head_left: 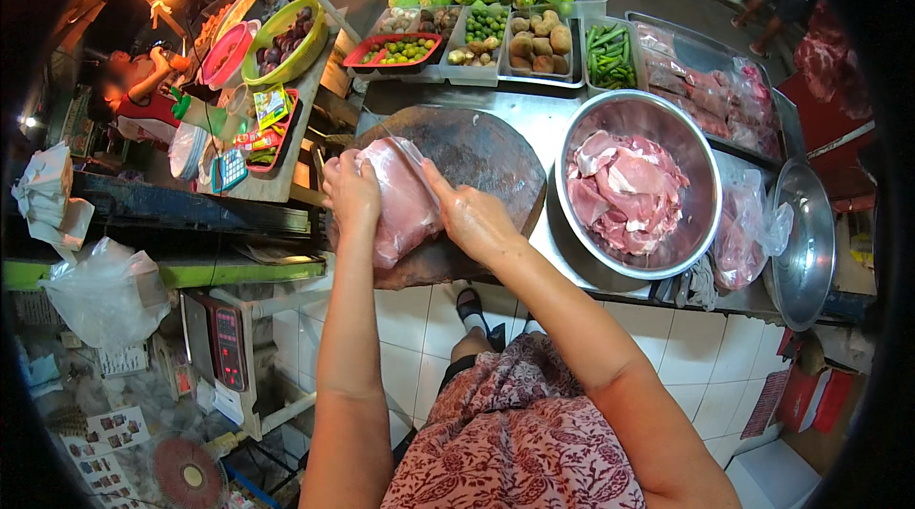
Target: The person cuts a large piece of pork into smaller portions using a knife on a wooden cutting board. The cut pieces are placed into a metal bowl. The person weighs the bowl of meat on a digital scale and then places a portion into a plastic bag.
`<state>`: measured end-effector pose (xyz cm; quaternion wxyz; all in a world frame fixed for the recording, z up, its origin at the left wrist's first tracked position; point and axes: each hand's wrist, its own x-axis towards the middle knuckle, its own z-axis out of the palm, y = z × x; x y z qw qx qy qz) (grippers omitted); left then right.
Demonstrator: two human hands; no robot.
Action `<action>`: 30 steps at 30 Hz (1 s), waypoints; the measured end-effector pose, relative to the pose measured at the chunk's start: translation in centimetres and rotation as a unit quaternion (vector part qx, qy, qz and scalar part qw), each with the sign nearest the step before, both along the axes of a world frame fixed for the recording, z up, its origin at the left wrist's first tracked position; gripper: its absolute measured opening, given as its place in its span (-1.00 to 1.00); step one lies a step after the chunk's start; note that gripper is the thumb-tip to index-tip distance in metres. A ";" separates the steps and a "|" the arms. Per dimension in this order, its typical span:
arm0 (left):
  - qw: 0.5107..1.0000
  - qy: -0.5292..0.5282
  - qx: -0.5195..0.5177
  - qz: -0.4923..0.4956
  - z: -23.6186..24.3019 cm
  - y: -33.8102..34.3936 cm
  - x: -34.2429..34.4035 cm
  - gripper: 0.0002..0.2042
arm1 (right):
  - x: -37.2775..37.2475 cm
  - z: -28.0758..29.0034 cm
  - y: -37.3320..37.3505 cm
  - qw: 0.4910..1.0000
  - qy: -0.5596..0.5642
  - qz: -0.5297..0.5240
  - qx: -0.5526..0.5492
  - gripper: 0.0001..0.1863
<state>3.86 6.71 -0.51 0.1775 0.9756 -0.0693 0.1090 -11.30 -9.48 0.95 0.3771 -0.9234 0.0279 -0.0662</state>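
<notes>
Knife [406, 154] fills clenched right grip [472, 218]; half-spread left grip [353, 193] touches meat [404, 209].

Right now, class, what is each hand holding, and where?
Right hand: a knife, seemingly by its hidden handle. Left hand: raw meat slab, held down at its left side.

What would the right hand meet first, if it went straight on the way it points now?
Most likely the large piece of meat on the round board, just ahead of the right hand; seen from above, the depth is unclear.
</notes>
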 end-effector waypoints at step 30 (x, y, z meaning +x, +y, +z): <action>0.995 -0.041 0.058 -0.075 1.9 -2.1 -1.0 -0.58 | -0.2 -0.4 2.3 0.998 0.052 0.001 -0.040 -0.16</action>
